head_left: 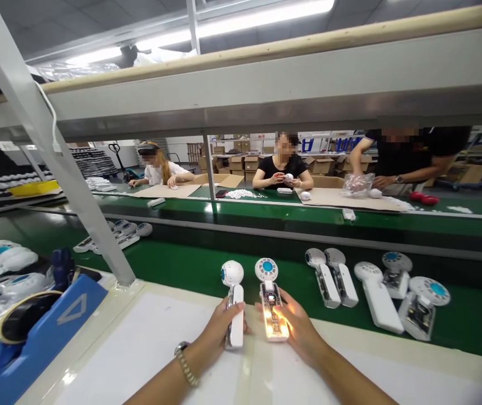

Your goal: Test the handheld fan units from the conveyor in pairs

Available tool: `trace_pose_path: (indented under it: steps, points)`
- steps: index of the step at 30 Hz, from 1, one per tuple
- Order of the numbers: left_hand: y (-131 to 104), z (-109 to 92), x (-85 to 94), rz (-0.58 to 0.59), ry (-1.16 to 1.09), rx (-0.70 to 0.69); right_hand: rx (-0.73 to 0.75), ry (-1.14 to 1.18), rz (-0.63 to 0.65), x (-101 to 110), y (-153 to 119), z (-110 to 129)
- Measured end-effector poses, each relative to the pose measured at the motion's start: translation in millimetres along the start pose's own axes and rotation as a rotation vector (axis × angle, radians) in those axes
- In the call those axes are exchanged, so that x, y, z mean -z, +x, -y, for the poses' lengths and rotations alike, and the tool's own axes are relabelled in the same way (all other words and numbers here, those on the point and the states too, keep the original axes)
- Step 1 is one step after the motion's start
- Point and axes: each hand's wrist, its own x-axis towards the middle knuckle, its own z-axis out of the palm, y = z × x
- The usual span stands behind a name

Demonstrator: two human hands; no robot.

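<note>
My left hand (217, 329) is closed around the handle of a white handheld device (236, 315) with a round head, its handle turned edge-on. Beside it, my right hand (300, 326) grips a second handheld device (266, 270), whose round head has a blue centre ringed by dark openings. The handle of this one is uncovered, showing circuitry and glowing orange-yellow lights near its lower end. Both devices are upright and apart, over the near edge of the green belt (190, 275). Some of my fingers are hidden behind the handles.
More such devices (378, 304) lie on the belt at right, some with exposed circuitry. Others (2, 261) are piled at left near a blue tape dispenser (50, 337). A slanted post (67, 157) and overhead shelf (266, 84) frame the view. Several people work across the belt.
</note>
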Motion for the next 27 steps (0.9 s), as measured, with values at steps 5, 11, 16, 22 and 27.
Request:
trace_pose_path:
  steps: [5,11,16,22,27]
  points:
    - [2.2,0.9,-0.2,0.000,0.007,-0.010,-0.023,-0.030,-0.023,-6.2,-4.3,5.9]
    - [2.9,0.7,-0.4,0.016,-0.006,-0.022,-0.030,-0.042,-0.038,-7.3,-6.5,6.1]
    - [0.5,-1.5,-1.6,0.003,-0.004,-0.015,-0.014,-0.042,-0.042,-5.1,-5.2,3.1]
    - [0.4,-2.1,-2.6,0.002,-0.001,-0.007,-0.035,-0.022,0.025,-4.5,-7.3,3.7]
    - [-0.1,-3.3,-2.8,-0.007,0.000,0.009,-0.032,-0.011,0.034,-4.4,-8.2,5.3]
